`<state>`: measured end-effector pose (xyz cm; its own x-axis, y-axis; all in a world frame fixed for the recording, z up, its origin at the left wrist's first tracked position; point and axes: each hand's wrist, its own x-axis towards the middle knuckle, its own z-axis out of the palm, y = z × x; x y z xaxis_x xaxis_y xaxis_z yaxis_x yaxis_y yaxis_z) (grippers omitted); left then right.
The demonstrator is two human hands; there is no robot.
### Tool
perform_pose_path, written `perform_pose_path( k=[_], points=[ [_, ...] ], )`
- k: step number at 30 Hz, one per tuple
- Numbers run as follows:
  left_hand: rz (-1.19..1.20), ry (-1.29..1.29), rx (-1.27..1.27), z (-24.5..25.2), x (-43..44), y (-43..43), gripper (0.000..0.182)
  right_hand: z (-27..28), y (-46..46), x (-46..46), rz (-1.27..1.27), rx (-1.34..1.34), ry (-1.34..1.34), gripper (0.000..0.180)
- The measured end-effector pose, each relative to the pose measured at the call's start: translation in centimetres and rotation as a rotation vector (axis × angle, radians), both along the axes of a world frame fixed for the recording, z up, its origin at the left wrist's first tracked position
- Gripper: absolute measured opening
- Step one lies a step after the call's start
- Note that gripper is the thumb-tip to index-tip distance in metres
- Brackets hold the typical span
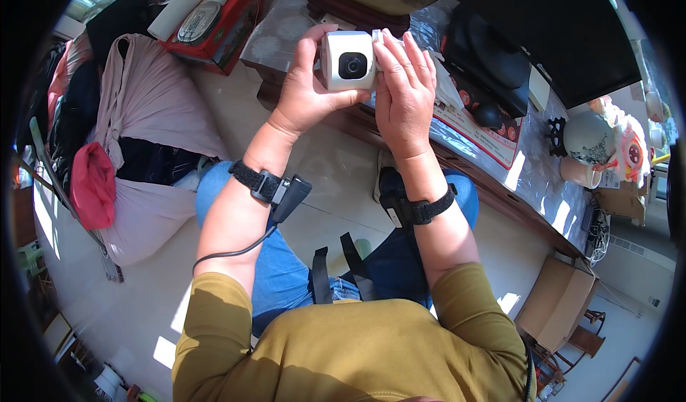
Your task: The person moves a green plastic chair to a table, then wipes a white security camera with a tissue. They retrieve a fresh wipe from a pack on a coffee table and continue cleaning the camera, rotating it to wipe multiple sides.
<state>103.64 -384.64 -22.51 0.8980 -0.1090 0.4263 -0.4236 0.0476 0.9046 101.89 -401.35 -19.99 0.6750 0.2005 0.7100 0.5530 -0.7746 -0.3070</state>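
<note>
A white indoor security camera (349,83) is held up between my hands near the desk edge, its dark square lens face turned toward me. My left hand (310,77) grips it from the left, the thumb along its lower side and the fingers reaching around behind. Against its right side lies my right hand (403,77), fingers extended together. A bit of white shows beside those fingertips; the right hand's palm side is hidden. Each forearm wears a black strap, and the left strap's device (291,197) has a cable running from it.
Ahead stands a desk (477,169) with a black monitor (557,32), a mouse (487,116), a vase (588,138) and a pink mug (579,172). A large pink cloth bundle (155,96) and a red box (220,53) sit left. A cardboard box (557,300) stands right.
</note>
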Motion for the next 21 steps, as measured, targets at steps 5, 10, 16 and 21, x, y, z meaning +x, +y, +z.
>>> perform_pose_path(
  k=[5, 10, 16, 21],
  points=[
    [0.052, -0.07, 0.149, 0.2, 0.5, 0.2, 0.1, 0.4, -2.3, 1.6, -0.134, 0.209, 0.061, 0.027],
    [0.132, -0.2, 0.333, 0.5, 0.6, 0.1, 0.101, 1.9, -2.5, 2.1, -0.003, 0.478, 0.131, 0.029],
    [0.12, -0.253, 0.386, 0.6, 0.4, -0.5, 0.102, 4.1, 0.9, 2.8, 0.116, 0.19, 0.408, 0.028],
    [0.127, -0.225, 0.405, 0.5, 0.4, -0.3, 0.111, 5.4, 1.8, 4.6, 0.057, 0.154, 0.644, 0.028]
  ],
)
